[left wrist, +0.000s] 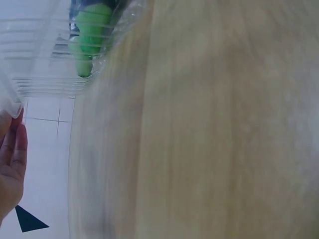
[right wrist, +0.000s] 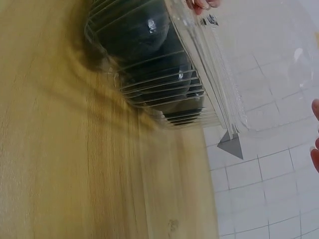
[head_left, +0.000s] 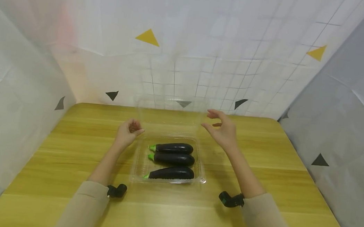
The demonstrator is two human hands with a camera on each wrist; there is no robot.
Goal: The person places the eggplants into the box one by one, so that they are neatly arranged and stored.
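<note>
A clear plastic clamshell box (head_left: 199, 163) sits on the table with its lid (head_left: 169, 118) raised at the back. Three dark eggplants lie crosswise inside, green stems to the left: a back one (head_left: 174, 147), a middle one (head_left: 174, 159) and a front one (head_left: 173, 172). At the box's back left corner my left hand (head_left: 125, 134) pinches the rim between thumb and fingertips, also visible in the left wrist view (left wrist: 11, 164). My right hand (head_left: 223, 130) hovers by the lid's right edge, thumb and fingers spread apart with nothing between them.
The wooden table (head_left: 260, 156) runs back to a white sheet wall (head_left: 184, 68) with grid lines and triangles. Sheets also close in the left and right sides. A small black camera (head_left: 118, 190) is strapped at the left wrist, another (head_left: 231, 200) at the right.
</note>
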